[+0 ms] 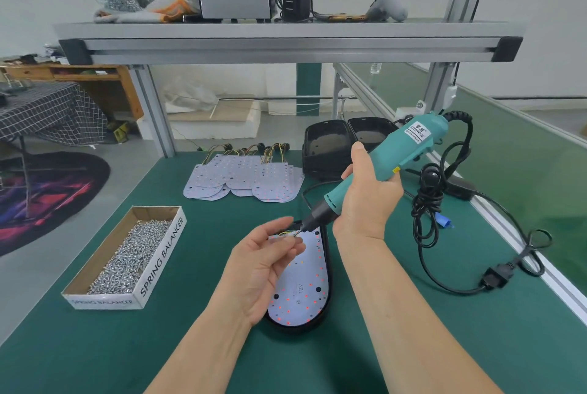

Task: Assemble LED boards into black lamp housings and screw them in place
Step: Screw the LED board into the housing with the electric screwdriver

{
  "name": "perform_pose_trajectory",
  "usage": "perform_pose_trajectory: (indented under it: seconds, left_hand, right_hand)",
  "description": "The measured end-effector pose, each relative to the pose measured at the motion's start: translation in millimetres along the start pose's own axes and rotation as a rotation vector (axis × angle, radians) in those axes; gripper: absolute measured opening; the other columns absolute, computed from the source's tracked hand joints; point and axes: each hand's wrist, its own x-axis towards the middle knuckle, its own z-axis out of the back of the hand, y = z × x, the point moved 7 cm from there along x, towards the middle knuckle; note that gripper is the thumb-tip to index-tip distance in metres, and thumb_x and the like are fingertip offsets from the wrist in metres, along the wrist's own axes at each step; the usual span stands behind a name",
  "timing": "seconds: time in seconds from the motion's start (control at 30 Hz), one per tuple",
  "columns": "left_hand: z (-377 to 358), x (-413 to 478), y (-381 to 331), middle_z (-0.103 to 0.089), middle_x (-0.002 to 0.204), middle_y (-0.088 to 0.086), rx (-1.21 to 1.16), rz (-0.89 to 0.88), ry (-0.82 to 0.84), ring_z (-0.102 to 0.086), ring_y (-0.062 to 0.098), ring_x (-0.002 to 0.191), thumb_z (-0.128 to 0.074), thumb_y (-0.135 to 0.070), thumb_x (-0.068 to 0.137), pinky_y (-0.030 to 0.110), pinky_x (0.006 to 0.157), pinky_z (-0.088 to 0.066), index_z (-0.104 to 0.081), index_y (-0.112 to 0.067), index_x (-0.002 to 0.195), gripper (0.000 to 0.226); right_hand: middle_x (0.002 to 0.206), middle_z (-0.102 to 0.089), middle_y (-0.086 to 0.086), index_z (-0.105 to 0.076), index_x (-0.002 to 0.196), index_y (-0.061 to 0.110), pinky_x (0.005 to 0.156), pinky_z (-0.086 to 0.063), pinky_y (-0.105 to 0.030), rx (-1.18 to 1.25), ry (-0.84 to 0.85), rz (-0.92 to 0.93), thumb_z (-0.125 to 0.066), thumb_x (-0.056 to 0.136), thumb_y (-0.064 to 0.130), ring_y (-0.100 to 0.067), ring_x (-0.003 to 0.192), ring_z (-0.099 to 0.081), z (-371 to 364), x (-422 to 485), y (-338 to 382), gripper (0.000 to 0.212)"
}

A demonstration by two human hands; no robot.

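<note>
While my right hand (368, 200) gripped the teal screwdriver (409, 152) round its body, bit slanting down and to the left, my left hand (263, 266) pinched something small right at the bit's tip, finger and thumb together. It was too blurred to be sure, but I judged it a screw (297, 232) being seated on the bit. Directly below both hands lay the black housing (286, 327), on the bench (413, 330) near the middle of its near edge, long axis running away from me toward the far edge. The LED board (301, 292) sat inside it, pale, dotted with red points and marked 12V, with thin wires at its far end. The bit hovered over that far end, so I reckoned the right hand need only drop onto a hole there. The box of screws (127, 257) stood toward the left edge.
</note>
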Motion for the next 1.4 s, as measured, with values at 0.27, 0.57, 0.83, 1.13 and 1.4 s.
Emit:
perform_pose_trajectory:
  seconds: [0.27, 0.57, 0.83, 1.13, 1.4]
  left_hand:
    - [67, 21, -19, -0.061, 0.060, 0.005, 0.515, 0.037, -0.341, -0.050, 0.013, 0.046, -0.076, -0.021, 0.086, 0.021, 0.042, -0.038, -0.065, -0.003, 0.089, 0.021]
    - [40, 33, 2, -0.054, 0.063, 0.001, 1.107, 0.265, -0.120, -0.044, 0.018, 0.055, -0.089, -0.036, 0.065, 0.025, 0.052, -0.028, -0.052, -0.009, 0.068, 0.046]
    - [24, 34, 11, -0.073, 0.063, -0.012, 0.870, 0.323, -0.036, -0.064, -0.002, 0.046, -0.077, -0.009, 0.083, 0.008, 0.034, -0.035, -0.072, -0.013, 0.088, 0.008]
    - [24, 36, 12, -0.072, 0.061, -0.010, 0.873, 0.335, -0.014, -0.062, 0.000, 0.043, -0.076, -0.008, 0.083, 0.008, 0.034, -0.035, -0.072, -0.014, 0.086, 0.008]
    - [26, 38, 14, -0.075, 0.067, -0.008, 0.866, 0.337, -0.017, -0.064, 0.000, 0.046, -0.077, -0.010, 0.082, 0.008, 0.034, -0.036, -0.074, -0.013, 0.092, 0.010]
  right_hand:
    - [0.059, -0.054, 0.001, -0.052, 0.075, 0.018, 0.051, -0.043, -0.019, -0.024, 0.077, 0.088, -0.076, 0.084, 0.018, -0.011, 0.051, -0.050, -23, 8, -3, 0.026]
    - [0.060, -0.054, 0.008, -0.054, 0.070, 0.021, 0.061, -0.048, -0.039, -0.232, 0.257, 0.184, -0.076, 0.078, 0.031, -0.016, 0.059, -0.049, -47, -1, -31, 0.026]
    - [0.059, -0.053, 0.014, -0.055, 0.072, 0.016, 0.056, -0.044, -0.019, -0.270, 0.327, 0.264, -0.076, 0.081, 0.026, -0.007, 0.055, -0.047, -51, -7, -42, 0.025]
    - [0.061, -0.055, 0.010, -0.057, 0.074, 0.008, 0.059, -0.046, -0.022, -0.282, 0.311, 0.272, -0.076, 0.080, 0.028, -0.009, 0.057, -0.049, -52, -3, -47, 0.028]
    - [0.059, -0.053, 0.010, -0.055, 0.072, 0.013, 0.057, -0.045, -0.028, -0.304, 0.351, 0.270, -0.075, 0.079, 0.032, -0.012, 0.056, -0.048, -54, -9, -50, 0.028]
